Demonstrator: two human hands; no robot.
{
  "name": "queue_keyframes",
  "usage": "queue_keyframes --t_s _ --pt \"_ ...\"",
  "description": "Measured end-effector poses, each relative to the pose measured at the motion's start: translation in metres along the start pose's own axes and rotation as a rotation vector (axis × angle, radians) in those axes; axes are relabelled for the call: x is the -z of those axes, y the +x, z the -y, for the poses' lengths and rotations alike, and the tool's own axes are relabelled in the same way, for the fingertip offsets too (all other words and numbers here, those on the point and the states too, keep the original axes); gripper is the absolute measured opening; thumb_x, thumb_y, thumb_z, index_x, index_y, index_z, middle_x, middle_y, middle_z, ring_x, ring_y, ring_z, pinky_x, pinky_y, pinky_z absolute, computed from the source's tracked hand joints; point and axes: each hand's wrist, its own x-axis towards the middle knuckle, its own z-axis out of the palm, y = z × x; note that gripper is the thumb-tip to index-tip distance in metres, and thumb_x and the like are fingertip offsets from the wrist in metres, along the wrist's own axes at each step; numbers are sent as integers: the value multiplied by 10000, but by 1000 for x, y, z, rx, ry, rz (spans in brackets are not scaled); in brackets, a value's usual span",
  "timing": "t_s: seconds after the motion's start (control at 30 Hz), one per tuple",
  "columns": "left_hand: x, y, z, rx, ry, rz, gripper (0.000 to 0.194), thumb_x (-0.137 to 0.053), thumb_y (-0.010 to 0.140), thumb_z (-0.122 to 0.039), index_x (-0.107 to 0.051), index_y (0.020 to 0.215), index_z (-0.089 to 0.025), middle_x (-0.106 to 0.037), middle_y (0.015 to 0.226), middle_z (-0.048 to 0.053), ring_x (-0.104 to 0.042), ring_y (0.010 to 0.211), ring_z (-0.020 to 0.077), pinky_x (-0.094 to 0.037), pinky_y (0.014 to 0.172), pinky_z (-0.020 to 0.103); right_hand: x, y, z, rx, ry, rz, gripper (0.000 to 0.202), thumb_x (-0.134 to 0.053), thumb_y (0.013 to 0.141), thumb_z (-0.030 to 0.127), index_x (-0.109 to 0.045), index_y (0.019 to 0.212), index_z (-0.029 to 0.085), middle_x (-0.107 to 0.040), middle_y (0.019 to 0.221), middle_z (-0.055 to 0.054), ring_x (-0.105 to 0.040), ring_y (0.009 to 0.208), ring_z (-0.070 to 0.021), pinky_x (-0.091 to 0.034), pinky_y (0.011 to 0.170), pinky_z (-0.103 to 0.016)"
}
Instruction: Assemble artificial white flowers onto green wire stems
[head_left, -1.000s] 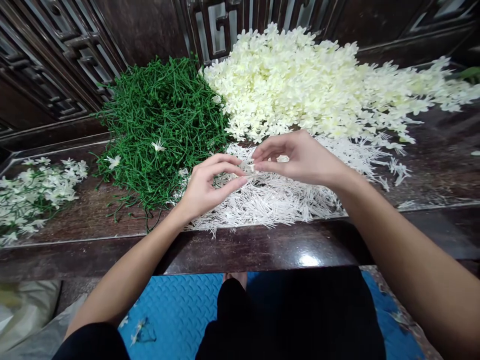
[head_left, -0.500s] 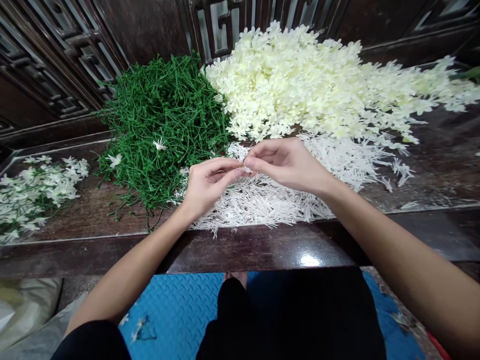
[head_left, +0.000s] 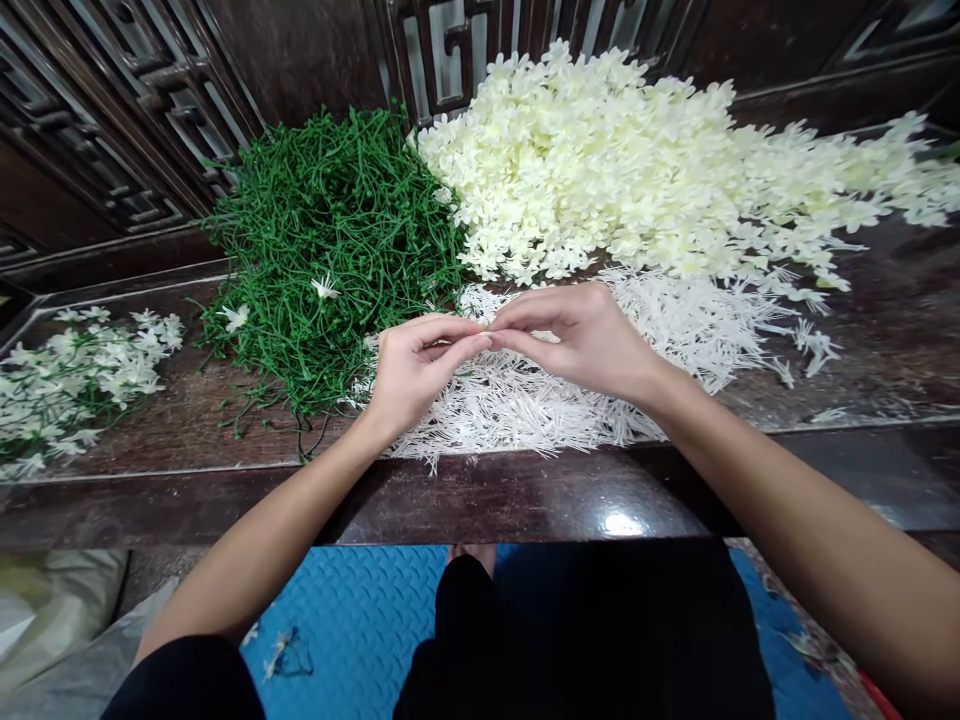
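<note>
My left hand (head_left: 420, 360) and my right hand (head_left: 581, 335) meet fingertip to fingertip over a heap of thin white stamen-like pieces (head_left: 517, 410). Both are pinched closed around something small and pale, mostly hidden by the fingers. Behind my left hand lies a tangle of green plastic stems (head_left: 337, 230), with two white blossoms resting on it. A large pile of cream-white petals (head_left: 600, 170) spreads behind my right hand and off to the right.
White flowers with green stems (head_left: 97, 370) lie at the left on the dark wooden bench (head_left: 525, 495). Carved wooden panels (head_left: 300, 60) stand behind. Below are a blue mat (head_left: 360, 620) with a loose flower sprig and pale bags (head_left: 67, 610).
The fingertips of my right hand have closed in against those of my left, and the small pale piece between them is now more hidden. The view has shifted slightly.
</note>
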Motion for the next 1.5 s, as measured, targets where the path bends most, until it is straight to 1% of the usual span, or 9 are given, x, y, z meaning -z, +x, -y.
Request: queue_keyframes --t_s 0.2,0.37,0.5,0.63,0.8,0.9,1.0,1.2,1.5 --pt "-2 -2 1 47 -15 -30 119 -762 789 -244 -764 871 -158 -768 873 54 -715 762 126 -633 690 240 1 0 5 -75 -91 29 90 -651 837 255 -723 790 228 -741 855 -52 -675 761 -212 -560 699 -402" --pt "-2 -2 1 59 -34 -73 294 -793 743 -210 -737 1027 -163 -771 916 48 -729 806 132 -644 757 249 1 0 7 -161 -115 90 137 -635 816 266 -681 709 195 -695 703 -44 -568 564 -155 -479 555 -349" --pt "-3 -3 0 29 -30 -43 140 -778 776 -240 -767 890 -160 -767 899 55 -718 801 130 -641 727 237 -2 -1 6 -162 -82 33 124 -631 800 245 -688 720 169 -691 701 -58 -583 587 -159 -485 570 -343" --pt "-3 -3 -3 8 -62 2 155 -822 736 -252 -773 855 -166 -764 891 55 -720 831 142 -643 727 238 -4 -1 7 -171 -31 -17 106 -632 787 222 -689 729 155 -684 686 -55 -593 592 -158 -500 580 -336" --pt "-3 -2 -2 2 -93 -13 105 -716 839 -203 -770 919 -161 -777 908 59 -728 805 122 -628 738 226 -3 -1 8 -168 -6 -1 85 -652 767 209 -677 695 171 -697 702 -50 -611 615 -162 -516 600 -335" --pt "-3 -1 1 -21 -84 11 113 -718 827 -159 -766 929 -156 -778 924 59 -731 847 129 -623 779 236 -3 -1 8 -137 11 28 91 -649 769 204 -684 688 181 -702 703 -40 -617 620 -157 -528 622 -337" --pt "-1 0 4 -56 -41 47 117 -715 823 -130 -767 923 -157 -768 909 56 -716 837 121 -607 745 219 -2 -1 7 -126 19 49 83 -646 757 173 -690 687 185 -705 697 -31 -622 621 -153 -536 635 -334" --pt "0 1 6 -95 -48 44 108 -725 824 -134 -768 915 -174 -752 893 39 -700 846 110 -590 741 212 -2 -1 6 -123 30 0 99 -654 789 220 -705 707 194 -711 703 -22 -627 626 -147 -536 613 -319" --pt "1 0 3 -152 74 117 100 -728 834 -136 -773 913 -179 -753 916 52 -693 853 119 -577 738 226 -1 -2 8 -120 -45 40 104 -642 714 152 -668 630 207 -675 612 2 -608 560 -139 -515 555 -306"
